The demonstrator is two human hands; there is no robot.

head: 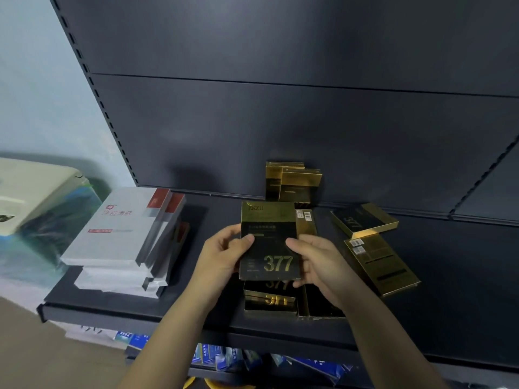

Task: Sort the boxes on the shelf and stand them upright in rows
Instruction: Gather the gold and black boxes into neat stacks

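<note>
1. Both hands grip one black-and-gold box (269,241) marked "377": the left hand (222,255) clasps its left edge with the thumb on the front, and the right hand (317,262) clasps the right edge the same way.
2. Held face-up and roughly upright, the box sits above the dark shelf (196,313), over a low stack of matching boxes (270,300) lying flat near the front edge.
3. Two gold boxes (293,182) stand upright against the shelf's back panel (280,122), just behind the held box.
4. To the right, another "377" box (363,220) rests tilted, partly on top of a gold box lying flat (382,265) with its printed back showing.
5. At the shelf's left end, well apart from the hands, white boxes with red corners (120,237) lie in an untidy flat pile.
6. Blue-and-white packages (216,357) show on the lower shelf below.
</note>
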